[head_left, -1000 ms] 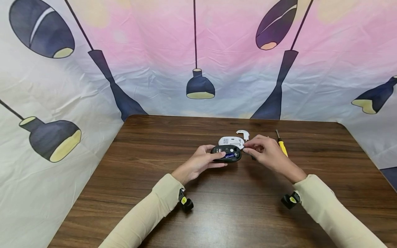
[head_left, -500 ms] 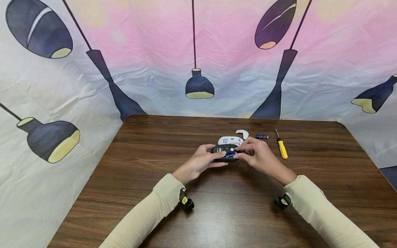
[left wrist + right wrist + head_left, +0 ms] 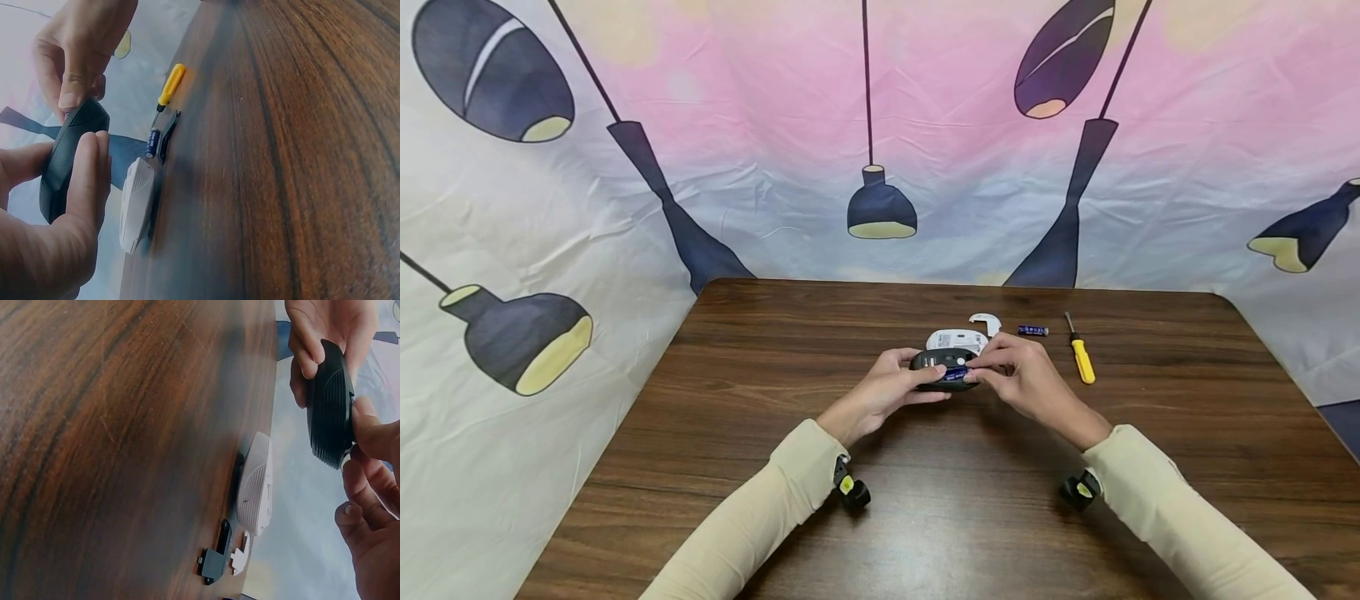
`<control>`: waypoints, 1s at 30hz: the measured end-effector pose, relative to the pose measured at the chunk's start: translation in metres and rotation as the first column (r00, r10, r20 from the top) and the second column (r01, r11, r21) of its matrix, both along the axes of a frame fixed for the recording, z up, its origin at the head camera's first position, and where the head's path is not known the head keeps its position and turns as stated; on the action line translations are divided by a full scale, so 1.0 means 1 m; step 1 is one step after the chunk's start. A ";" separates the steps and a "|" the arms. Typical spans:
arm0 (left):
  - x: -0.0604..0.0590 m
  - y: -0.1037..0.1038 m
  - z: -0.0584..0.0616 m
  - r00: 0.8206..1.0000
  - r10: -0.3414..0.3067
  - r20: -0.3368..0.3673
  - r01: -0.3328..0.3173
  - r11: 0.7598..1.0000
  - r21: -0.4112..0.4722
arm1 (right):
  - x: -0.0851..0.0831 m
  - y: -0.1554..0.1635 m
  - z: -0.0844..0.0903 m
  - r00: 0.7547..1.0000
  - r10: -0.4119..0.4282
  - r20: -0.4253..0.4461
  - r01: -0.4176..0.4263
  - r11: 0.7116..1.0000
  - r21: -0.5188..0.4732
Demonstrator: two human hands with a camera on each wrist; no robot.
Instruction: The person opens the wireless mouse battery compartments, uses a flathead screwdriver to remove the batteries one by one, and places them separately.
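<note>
A black computer mouse [image 3: 927,377], underside up, is gripped in my left hand [image 3: 880,392] above the table. A blue battery [image 3: 955,374] lies in its open battery compartment, slightly slanted. My right hand [image 3: 1026,375] pinches the right end of this battery with thumb and fingertips; the fingers partly cover that end. From the right wrist view, the right thumb [image 3: 372,434] is against the mouse's underside. Just behind the black mouse sits a white mouse [image 3: 947,338], also underside up. Its white battery cover [image 3: 988,321] lies beyond it.
A second blue battery [image 3: 1033,331] and a screwdriver [image 3: 1081,358] with a yellow handle lie to the right on the wooden table [image 3: 775,350]. A black battery cover [image 3: 215,557] lies near the white mouse, hidden in the head view. Printed fabric [image 3: 775,208] hangs behind the table.
My right hand has moved left from beside the mouse onto the battery's end in the compartment, uncovering the loose battery on the table. My left hand keeps its hold on the black mouse.
</note>
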State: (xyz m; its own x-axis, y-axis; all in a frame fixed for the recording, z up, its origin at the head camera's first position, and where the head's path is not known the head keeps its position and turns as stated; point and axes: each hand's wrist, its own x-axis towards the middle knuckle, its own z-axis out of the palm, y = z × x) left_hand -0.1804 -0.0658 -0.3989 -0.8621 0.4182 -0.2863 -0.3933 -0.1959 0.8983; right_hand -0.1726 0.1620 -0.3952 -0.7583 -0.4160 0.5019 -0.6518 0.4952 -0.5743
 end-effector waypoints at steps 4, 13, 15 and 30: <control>-0.001 0.000 -0.001 1.000 0.005 0.006 -0.005 1.000 -0.005 | 0.000 -0.001 0.001 1.000 -0.002 0.013 0.002 1.000 0.005; 0.000 -0.001 -0.001 1.000 0.002 0.010 -0.002 1.000 -0.012 | -0.001 0.000 0.004 0.998 -0.012 0.058 0.010 0.999 0.035; 0.000 -0.001 0.000 1.000 0.004 0.008 -0.004 1.000 -0.014 | -0.001 0.001 0.005 0.998 -0.010 0.066 0.007 0.999 0.041; 0.000 -0.002 -0.002 1.000 0.012 0.026 -0.011 1.000 -0.029 | 0.001 0.007 0.010 0.988 -0.045 0.146 0.032 0.995 0.092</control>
State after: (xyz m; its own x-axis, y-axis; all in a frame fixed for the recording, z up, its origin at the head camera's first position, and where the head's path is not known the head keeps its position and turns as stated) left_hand -0.1804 -0.0682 -0.4006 -0.8589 0.3993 -0.3208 -0.4147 -0.1744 0.8931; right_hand -0.1718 0.1692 -0.3853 -0.8377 -0.4233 0.3450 -0.5425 0.5721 -0.6152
